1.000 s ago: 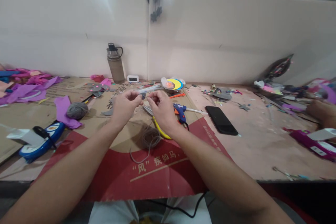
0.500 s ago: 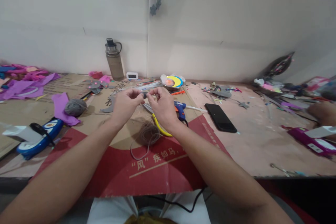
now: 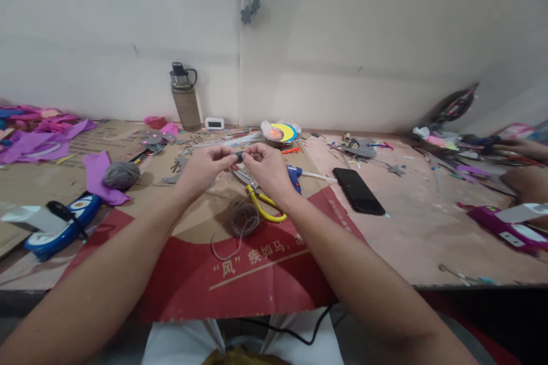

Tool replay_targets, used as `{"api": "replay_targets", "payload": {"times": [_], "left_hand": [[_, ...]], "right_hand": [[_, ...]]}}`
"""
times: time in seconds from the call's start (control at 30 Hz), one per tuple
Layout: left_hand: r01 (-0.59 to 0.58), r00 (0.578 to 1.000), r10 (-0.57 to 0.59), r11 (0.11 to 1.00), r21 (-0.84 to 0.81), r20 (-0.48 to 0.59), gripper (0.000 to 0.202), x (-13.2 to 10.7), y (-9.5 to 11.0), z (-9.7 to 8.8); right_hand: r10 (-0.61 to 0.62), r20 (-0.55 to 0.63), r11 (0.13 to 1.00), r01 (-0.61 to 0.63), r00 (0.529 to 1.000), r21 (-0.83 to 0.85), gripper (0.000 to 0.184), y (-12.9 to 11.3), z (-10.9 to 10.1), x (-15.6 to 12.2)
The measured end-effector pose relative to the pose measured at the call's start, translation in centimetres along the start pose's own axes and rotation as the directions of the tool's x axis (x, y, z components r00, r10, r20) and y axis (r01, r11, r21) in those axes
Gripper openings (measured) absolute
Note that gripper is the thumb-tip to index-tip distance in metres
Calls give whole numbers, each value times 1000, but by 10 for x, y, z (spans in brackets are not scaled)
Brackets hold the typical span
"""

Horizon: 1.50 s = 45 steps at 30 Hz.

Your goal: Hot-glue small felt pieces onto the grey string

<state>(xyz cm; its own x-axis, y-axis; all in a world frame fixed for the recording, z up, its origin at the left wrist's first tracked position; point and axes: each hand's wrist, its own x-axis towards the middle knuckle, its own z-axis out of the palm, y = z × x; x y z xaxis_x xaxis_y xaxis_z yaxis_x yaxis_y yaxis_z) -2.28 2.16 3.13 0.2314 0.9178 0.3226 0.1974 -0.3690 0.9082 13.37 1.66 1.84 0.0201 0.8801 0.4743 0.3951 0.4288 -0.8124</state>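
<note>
Between the fingertips of both hands is a small dark grey piece (image 3: pixel 239 156), too small and covered to tell its kind. My left hand (image 3: pixel 208 168) pinches its left side, and my right hand (image 3: pixel 266 172) pinches it from the right. Just below the fingers lie scissors with yellow handles (image 3: pixel 266 209), their blades partly behind my right hand. A loose coil of grey yarn (image 3: pixel 243 220) rests on the cardboard nearer to me. The blue glue gun (image 3: pixel 294 178) sits right of my right hand, partly hidden by it.
A black phone (image 3: pixel 358 191) lies to the right. Left are a ball of grey yarn (image 3: pixel 121 175), purple felt (image 3: pixel 98 174) and a blue power strip (image 3: pixel 64 228). A bottle (image 3: pixel 185 100) and white clock (image 3: pixel 214 123) stand behind. Another person's hand (image 3: pixel 524 182) is at far right.
My right hand has shifted slightly, uncovering more of the scissors. Both hands still pinch the small grey piece. Another person's second hand has come into view at far right.
</note>
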Motion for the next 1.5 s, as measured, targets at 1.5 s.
{"api": "replay_targets", "payload": {"times": [1.5], "left_hand": [[131,898,-318,853,-506,-303,6,8,-1,-6]], "right_hand": [[-277,172,952,295,945,-86,14,-6,13,-32]]}}
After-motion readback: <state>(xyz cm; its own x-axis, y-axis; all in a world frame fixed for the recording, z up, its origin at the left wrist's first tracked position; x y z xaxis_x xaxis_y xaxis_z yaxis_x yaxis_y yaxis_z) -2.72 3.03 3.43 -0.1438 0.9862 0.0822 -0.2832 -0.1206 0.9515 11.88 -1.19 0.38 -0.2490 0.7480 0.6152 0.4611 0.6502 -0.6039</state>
